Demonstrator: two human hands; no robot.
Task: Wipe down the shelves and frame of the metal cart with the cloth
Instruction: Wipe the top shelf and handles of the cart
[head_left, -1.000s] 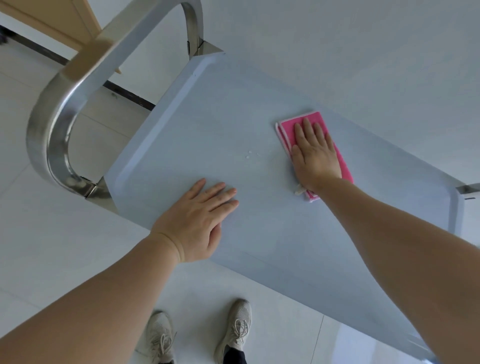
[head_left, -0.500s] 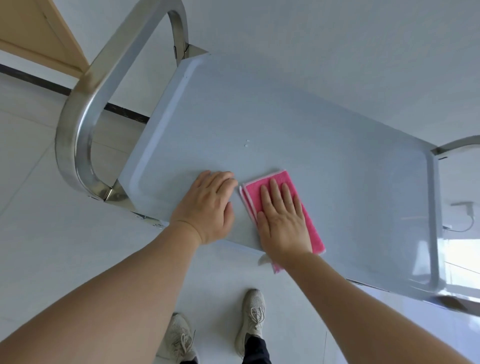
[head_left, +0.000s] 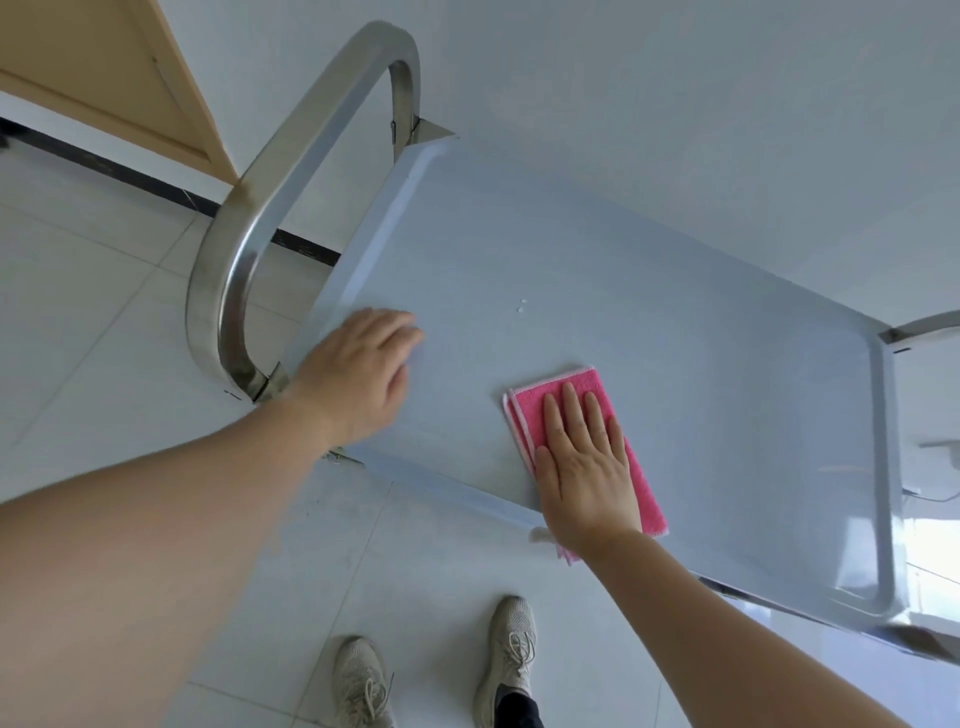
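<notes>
A: Where are the hands?

B: The right hand (head_left: 584, 467) lies flat, fingers straight, pressing a pink cloth (head_left: 582, 436) on the cart's top shelf (head_left: 675, 338), lower centre. The left hand (head_left: 358, 369), blurred, rests on the shelf's left end.

A: Anything hidden?

B: The cloth's near end hangs past the shelf edge, under the wrist. The steel handle (head_left: 291, 182) arches at upper left. Lower shelves are out of sight.

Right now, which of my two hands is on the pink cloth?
Your right hand, pressing flat on the pink cloth at the shelf's near edge. The left hand rests bare on the shelf beside the curved handle.
</notes>
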